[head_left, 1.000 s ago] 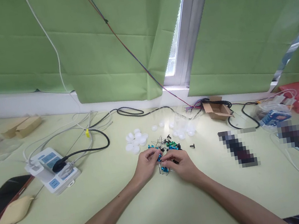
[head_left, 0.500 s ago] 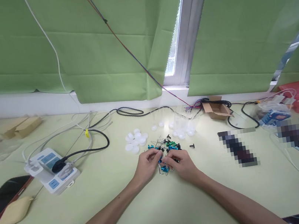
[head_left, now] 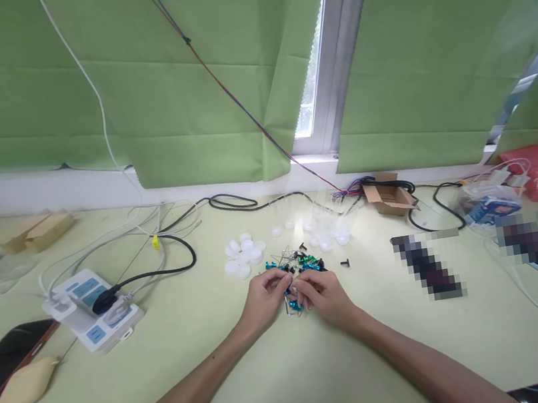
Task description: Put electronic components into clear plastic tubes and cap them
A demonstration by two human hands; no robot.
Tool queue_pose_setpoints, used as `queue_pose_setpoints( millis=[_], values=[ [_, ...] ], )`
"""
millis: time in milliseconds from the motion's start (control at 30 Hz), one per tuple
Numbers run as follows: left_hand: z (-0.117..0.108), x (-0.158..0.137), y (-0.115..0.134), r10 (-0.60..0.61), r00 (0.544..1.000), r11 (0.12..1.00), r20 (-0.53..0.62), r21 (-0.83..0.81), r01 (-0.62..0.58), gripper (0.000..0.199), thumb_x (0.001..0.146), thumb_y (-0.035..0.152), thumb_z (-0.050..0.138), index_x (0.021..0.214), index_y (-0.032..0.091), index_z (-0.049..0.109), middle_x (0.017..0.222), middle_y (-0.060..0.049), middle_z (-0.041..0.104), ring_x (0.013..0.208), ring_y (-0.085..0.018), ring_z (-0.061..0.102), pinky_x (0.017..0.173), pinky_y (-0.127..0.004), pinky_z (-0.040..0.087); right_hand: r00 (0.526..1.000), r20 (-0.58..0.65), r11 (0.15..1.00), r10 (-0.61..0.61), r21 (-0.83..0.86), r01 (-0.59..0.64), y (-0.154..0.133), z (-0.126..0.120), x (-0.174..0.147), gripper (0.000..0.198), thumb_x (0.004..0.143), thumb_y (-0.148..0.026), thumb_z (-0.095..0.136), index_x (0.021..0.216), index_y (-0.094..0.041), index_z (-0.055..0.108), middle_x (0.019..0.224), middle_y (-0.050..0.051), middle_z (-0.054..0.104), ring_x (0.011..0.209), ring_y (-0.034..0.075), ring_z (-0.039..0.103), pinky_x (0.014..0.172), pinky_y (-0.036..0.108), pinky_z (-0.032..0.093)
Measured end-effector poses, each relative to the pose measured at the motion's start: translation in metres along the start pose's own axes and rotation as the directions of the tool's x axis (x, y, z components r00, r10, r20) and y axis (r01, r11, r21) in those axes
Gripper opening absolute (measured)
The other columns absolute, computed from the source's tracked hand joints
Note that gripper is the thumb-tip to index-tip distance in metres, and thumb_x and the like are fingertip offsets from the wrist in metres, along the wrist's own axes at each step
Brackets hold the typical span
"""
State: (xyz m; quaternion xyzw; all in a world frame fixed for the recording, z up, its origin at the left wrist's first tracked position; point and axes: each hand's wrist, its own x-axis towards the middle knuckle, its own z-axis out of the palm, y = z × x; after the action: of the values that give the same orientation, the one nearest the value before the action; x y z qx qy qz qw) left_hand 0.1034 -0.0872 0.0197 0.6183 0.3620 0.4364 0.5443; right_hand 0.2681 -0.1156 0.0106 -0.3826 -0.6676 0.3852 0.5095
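Left hand [head_left: 264,296] and right hand [head_left: 326,294] are pinched nearly closed, seemingly on a small part [head_left: 293,289], too tiny to identify. They are drawn slightly closer together than a second ago; fine handling seems unfinished. Blue pieces [head_left: 295,305] are strewn at six o'clock, white discs [head_left: 243,256] at ten, on the pale table [head_left: 296,386]; green blinds [head_left: 194,105] are hung at twelve.

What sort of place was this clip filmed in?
Probably a workroom or office bench by a window, though I can't tell which. Small blue, green and black parts lie on a long pale tabletop, with a power strip and cables.
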Motion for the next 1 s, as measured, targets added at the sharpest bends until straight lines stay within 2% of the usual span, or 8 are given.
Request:
queue_pose_setpoints(
  millis=[267, 433, 567, 733, 1000],
  values=[
    [0.0, 0.0005, 0.0004, -0.031, 1.0, 0.998, 0.003, -0.053, 0.031, 0.024, 0.086, 0.038, 0.065, 0.079, 0.016, 0.068, 0.067, -0.002, 0.068, 0.064, -0.017, 0.066, 0.063, -0.027, 0.053, 1.0, 0.014, 1.0, -0.021, 0.008, 0.02, 0.0, -0.0002, -0.0001, 0.025, 0.098, -0.032, 0.05, 0.086, -0.019, 0.068, 0.064, -0.001, 0.062, 0.051, 0.01, 0.055, 0.053, 0.022, 0.048],
    [-0.0007, 0.0021, 0.0001, -0.055, 0.998, 0.992, 0.015, -0.113, 0.056, 0.023, 0.086, 0.038, 0.066, 0.079, 0.016, 0.068, 0.066, -0.001, 0.069, 0.062, -0.017, 0.067, 0.064, -0.027, 0.055, 0.995, 0.057, 0.996, -0.077, -0.039, 0.08, -0.0017, -0.0027, -0.0008, 0.023, 0.098, -0.029, 0.049, 0.105, -0.022, 0.07, 0.075, 0.002, 0.067, 0.056, 0.012, 0.058, 0.058, 0.024, 0.051],
    [-0.0024, 0.0024, -0.0032, -0.081, 0.997, 0.989, -0.017, -0.126, 0.078, 0.022, 0.082, 0.038, 0.07, 0.08, 0.016, 0.069, 0.071, -0.002, 0.071, 0.064, -0.016, 0.068, 0.064, -0.027, 0.055, 0.99, 0.066, 0.988, -0.124, -0.083, 0.129, -0.0016, -0.0038, -0.0012, 0.023, 0.096, -0.026, 0.053, 0.113, -0.023, 0.067, 0.076, 0.002, 0.068, 0.064, 0.015, 0.064, 0.063, 0.026, 0.053],
    [-0.0027, 0.0024, -0.0039, -0.084, 0.996, 0.989, -0.02, -0.12, 0.081, 0.023, 0.082, 0.039, 0.07, 0.079, 0.016, 0.069, 0.072, -0.001, 0.071, 0.065, -0.016, 0.068, 0.065, -0.026, 0.056, 0.989, 0.049, 0.985, -0.138, -0.098, 0.143, 0.001, -0.0031, -0.0013, 0.018, 0.094, -0.025, 0.055, 0.107, -0.022, 0.068, 0.082, 0.003, 0.071, 0.067, 0.015, 0.066, 0.064, 0.026, 0.054],
    [-0.0028, 0.0033, -0.0049, -0.083, 0.996, 0.99, -0.035, -0.12, 0.079, 0.025, 0.079, 0.04, 0.073, 0.075, 0.016, 0.068, 0.067, 0.0, 0.068, 0.063, -0.014, 0.065, 0.062, -0.025, 0.054, 0.983, -0.021, 0.969, -0.183, -0.17, 0.177, -0.0001, -0.0022, -0.0004, 0.013, 0.091, -0.025, 0.061, 0.084, -0.019, 0.071, 0.073, 0.003, 0.072, 0.065, 0.015, 0.067, 0.063, 0.025, 0.053]
  ],
)
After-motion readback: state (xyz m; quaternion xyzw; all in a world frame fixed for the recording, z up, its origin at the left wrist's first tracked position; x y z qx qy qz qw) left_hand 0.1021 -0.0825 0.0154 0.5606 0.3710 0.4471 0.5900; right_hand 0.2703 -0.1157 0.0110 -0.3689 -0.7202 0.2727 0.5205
